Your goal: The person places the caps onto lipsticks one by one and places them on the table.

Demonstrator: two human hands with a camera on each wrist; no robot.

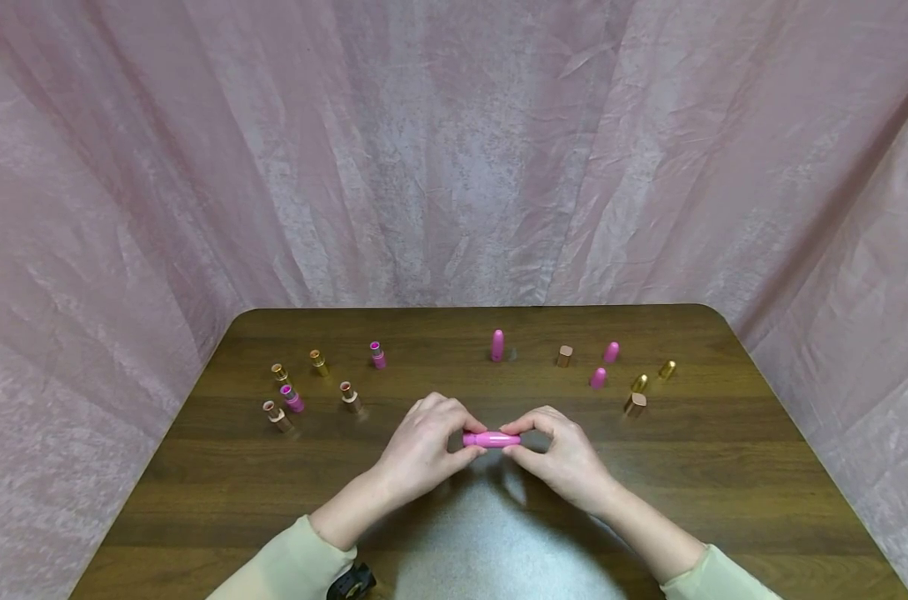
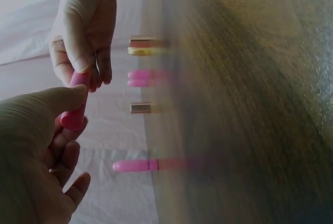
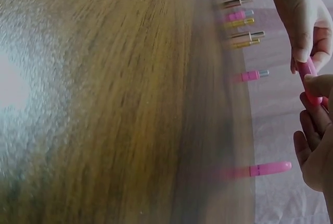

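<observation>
Between my two hands, a pink lipstick tube (image 1: 492,439) lies level above the front middle of the table, its cap and base joined. My left hand (image 1: 428,440) pinches the base end between thumb and fingers. At the rounded cap end, my right hand (image 1: 557,454) pinches with thumb and index finger. In the left wrist view the same pink lipstick (image 2: 76,110) shows its flat base end towards the camera. Another capped pink lipstick (image 1: 497,345) stands upright farther back.
On the left stand several uncapped lipstick bases: pink (image 1: 378,356), gold (image 1: 318,362) and rose-gold (image 1: 350,397). On the right are loose caps, pink (image 1: 598,378), gold (image 1: 667,369) and rose-gold (image 1: 636,404). A pink curtain (image 1: 454,167) hangs behind the wooden table (image 1: 724,467).
</observation>
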